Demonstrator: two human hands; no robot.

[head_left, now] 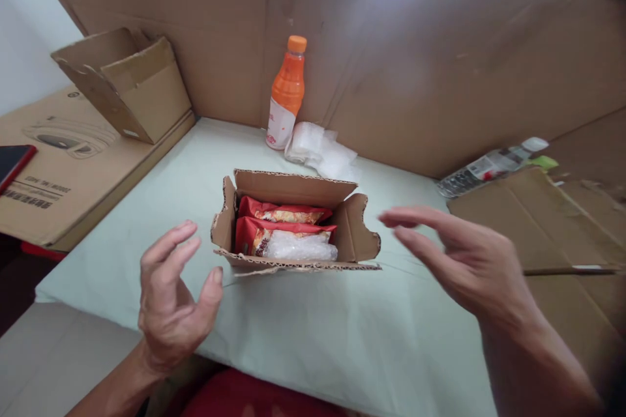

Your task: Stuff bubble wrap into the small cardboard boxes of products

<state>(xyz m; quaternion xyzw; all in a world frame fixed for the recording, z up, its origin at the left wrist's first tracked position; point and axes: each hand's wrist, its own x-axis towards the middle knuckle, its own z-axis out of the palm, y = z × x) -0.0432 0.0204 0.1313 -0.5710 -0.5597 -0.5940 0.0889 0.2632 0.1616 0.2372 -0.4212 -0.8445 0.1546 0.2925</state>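
Observation:
An open cardboard box stands in the middle of the pale green tabletop, its flaps raised. Inside it are two red snack packets, with a clear bubble-wrapped bundle in front of them. What the wrap encloses cannot be made out. My left hand hovers at the box's near left corner, thumb and fingers apart, holding nothing. On the other side, my right hand is in the air a short way from the right flap. Its thumb and fingers are parted and nothing is between them.
Behind the box, an orange drink bottle stands beside crumpled bubble wrap. A smaller open carton sits on a flat printed box at left. At right, a clear bottle leans by folded cardboard. A tall cardboard wall closes the back.

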